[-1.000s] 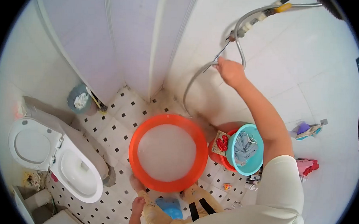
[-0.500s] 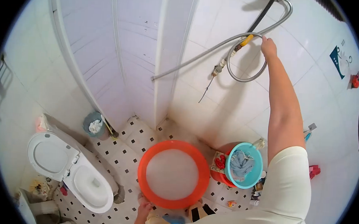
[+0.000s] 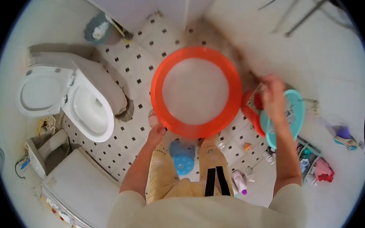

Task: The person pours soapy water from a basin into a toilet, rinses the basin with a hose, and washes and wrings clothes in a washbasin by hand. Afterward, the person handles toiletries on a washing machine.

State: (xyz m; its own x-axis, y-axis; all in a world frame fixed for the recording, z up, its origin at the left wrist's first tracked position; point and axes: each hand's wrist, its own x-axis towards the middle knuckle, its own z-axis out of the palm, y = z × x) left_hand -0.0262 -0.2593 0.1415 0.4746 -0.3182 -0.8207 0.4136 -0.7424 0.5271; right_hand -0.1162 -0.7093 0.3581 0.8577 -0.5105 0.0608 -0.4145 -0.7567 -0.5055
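My right hand [image 3: 273, 95] is blurred by motion. It hovers over the patterned box [image 3: 254, 100] and the near side of the turquoise basin [image 3: 299, 103], which has cloth inside. Its fingers are too smeared to show a grip. My left hand [image 3: 156, 135] is low by my left knee, its fingers curled in, with nothing visible in them. Just beyond it stands a large orange basin [image 3: 194, 133], filled with whitish, cloudy water. Under the turquoise basin and the box, part of a red tub [image 3: 252, 122] shows.
A white toilet [image 3: 91, 110] with its lid raised stands at left, and a grey bin [image 3: 97, 30] is behind it. A blue stool [image 3: 183, 165] is between my legs. Bottles, including a white one with a purple cap [image 3: 239, 182], and a rack [image 3: 308, 160] are at right.
My right hand has let go of the shower hose on the wall and come down to the box and turquoise basin. The view has tilted down toward the floor.
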